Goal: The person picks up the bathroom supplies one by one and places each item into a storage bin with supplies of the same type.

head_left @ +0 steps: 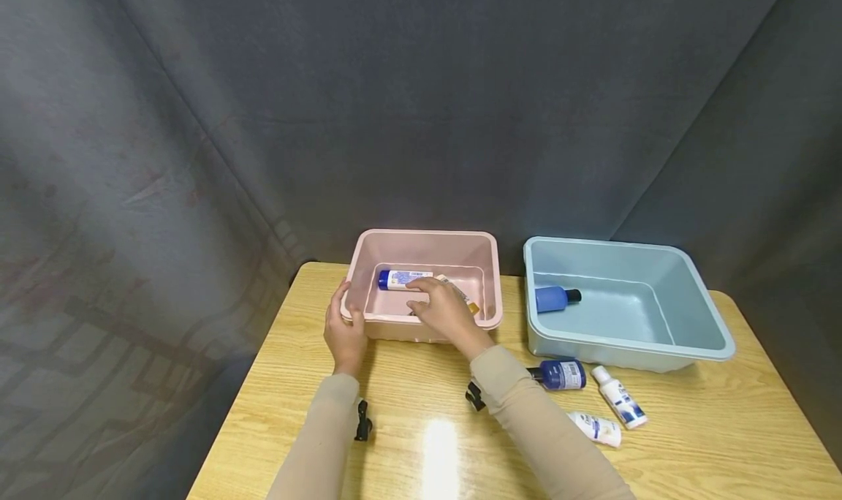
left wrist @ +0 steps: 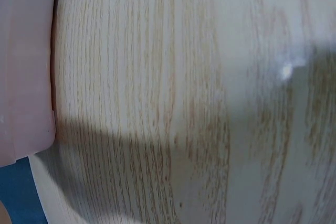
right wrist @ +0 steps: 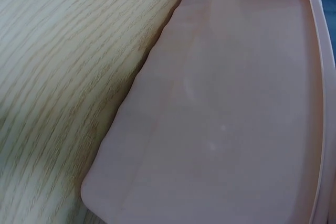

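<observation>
- Pink plastic bin (head_left: 395, 329): left hand (head_left: 345, 339) curls round its near-left rim.
- Right hand (head_left: 444, 311) reaches over it, thumb and forefinger parted, gripping nothing visible.
- White blue-capped tube (head_left: 397, 280) lies inside, just on the forefinger's far side.

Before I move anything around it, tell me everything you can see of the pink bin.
The pink bin is a rectangular open-topped tub, apparently smooth plastic, with rounded corners and a protruding rim. It stands upright on the wooden table, left of the blue bin. Inside lie a white-and-blue container and a partly hidden item with a golden end. The left grip holds the bin's near left corner; the right grip is over its interior, contact unclear.
</observation>
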`<act>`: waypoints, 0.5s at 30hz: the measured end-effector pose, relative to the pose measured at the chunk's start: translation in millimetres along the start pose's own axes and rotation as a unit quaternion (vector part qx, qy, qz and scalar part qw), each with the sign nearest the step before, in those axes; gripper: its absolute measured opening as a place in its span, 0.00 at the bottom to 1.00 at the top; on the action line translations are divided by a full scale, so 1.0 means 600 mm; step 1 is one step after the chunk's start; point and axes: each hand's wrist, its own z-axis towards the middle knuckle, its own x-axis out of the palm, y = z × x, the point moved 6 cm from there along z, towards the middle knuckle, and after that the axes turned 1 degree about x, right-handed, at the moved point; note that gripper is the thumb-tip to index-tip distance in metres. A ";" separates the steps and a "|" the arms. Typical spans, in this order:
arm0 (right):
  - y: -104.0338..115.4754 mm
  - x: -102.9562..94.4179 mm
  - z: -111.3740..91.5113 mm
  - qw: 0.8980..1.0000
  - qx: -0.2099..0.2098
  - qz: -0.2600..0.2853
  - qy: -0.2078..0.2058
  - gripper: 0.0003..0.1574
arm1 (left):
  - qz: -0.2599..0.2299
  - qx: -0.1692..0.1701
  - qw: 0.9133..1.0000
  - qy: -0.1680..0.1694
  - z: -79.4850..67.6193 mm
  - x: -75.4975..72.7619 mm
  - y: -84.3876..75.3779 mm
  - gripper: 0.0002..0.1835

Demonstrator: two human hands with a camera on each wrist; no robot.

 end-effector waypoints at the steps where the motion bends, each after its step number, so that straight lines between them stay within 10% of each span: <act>1: 0.000 0.000 0.000 1.000 -0.002 -0.004 0.002 0.23 | 0.000 0.001 1.000 -0.001 0.000 0.000 0.000 0.25; 15: 0.003 -0.028 -0.021 0.996 -0.047 0.029 -0.071 0.16 | -0.005 0.007 1.000 0.001 0.000 0.011 -0.008 0.25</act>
